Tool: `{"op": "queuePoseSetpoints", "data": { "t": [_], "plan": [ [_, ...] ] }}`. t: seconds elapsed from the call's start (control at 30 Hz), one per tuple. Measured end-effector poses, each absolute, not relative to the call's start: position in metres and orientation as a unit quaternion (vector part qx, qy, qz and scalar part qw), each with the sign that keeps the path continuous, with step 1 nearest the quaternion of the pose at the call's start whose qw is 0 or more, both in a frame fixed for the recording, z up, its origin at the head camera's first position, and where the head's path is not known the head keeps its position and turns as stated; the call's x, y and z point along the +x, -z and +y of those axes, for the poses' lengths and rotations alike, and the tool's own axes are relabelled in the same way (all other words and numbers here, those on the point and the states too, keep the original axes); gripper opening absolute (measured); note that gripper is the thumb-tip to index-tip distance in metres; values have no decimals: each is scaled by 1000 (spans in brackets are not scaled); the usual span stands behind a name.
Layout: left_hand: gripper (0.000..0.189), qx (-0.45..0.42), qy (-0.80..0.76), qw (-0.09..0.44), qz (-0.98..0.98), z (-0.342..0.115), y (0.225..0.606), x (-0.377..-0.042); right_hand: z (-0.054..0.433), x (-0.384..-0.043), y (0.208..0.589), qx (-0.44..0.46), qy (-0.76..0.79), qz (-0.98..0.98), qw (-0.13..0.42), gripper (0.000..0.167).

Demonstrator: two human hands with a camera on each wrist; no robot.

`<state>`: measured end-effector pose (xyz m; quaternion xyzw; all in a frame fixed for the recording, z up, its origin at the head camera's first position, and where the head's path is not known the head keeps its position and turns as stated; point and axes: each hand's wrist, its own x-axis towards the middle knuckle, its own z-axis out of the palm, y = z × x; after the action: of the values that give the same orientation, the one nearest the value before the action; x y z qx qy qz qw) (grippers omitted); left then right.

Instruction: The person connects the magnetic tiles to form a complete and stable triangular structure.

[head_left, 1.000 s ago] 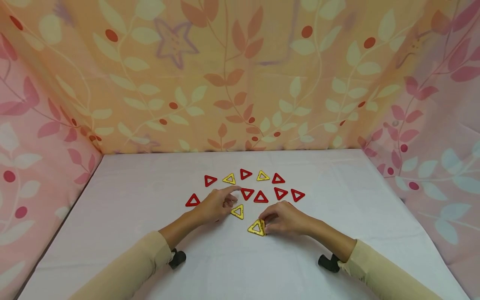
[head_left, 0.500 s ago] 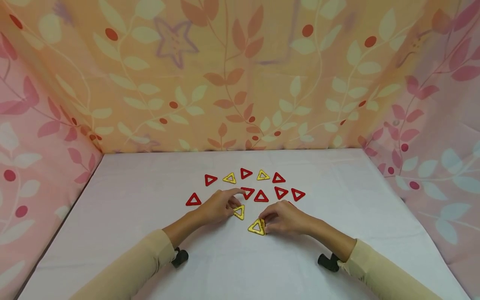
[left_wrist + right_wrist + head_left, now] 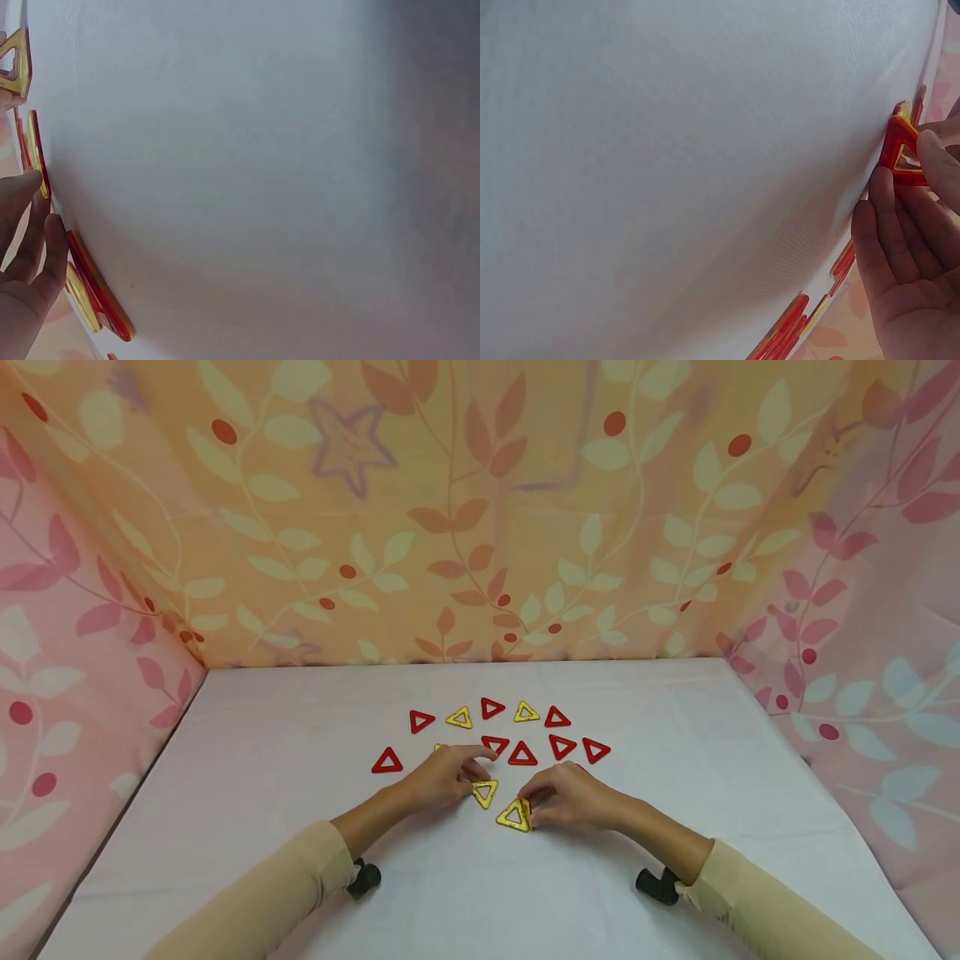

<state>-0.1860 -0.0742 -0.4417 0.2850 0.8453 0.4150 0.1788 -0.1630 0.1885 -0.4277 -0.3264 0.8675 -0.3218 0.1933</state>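
My left hand [image 3: 450, 772] pinches the corner of a yellow triangle tile [image 3: 485, 793] between thumb and fingers, its index finger stretched out over the table; the left wrist view shows the fingertips right at that tile [image 3: 37, 154]. My right hand [image 3: 566, 797] holds a triangle tile [image 3: 513, 816] tilted up from the table, yellow toward the head camera. A second narrow yellow edge shows against its right side. From the right wrist view the held piece [image 3: 907, 154] looks red, with thumb and fingers at its sides.
Behind the hands lie several red triangle tiles [image 3: 522, 754] and yellow triangle tiles [image 3: 527, 712] in loose rows. Another yellow tile [image 3: 440, 747] is mostly hidden by the left hand. White cloth covers the table [image 3: 300, 718]; patterned curtains [image 3: 480, 527] stand around it.
The left hand has moved right and slightly toward the person, sliding and turning its yellow triangle tile closer to the right hand's piece. A hidden yellow tile's tip now shows. The right hand stays put.
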Motion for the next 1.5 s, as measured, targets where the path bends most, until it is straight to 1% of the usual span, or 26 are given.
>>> {"op": "queuePoseSetpoints", "data": {
  "t": [0.53, 1.27, 1.5],
  "plan": [
    [45, 298, -409, 178, 844, -66, 440, -184, 188, -164, 432, -329, 317, 870, 188, 32],
    [45, 309, -401, 184, 843, -59, 441, -183, 188, -164, 431, -327, 328, 865, 192, 30],
    [45, 297, -393, 184, 850, -56, 438, -180, 189, -163, 430, -329, 333, 863, 191, 30]
  ]
}}
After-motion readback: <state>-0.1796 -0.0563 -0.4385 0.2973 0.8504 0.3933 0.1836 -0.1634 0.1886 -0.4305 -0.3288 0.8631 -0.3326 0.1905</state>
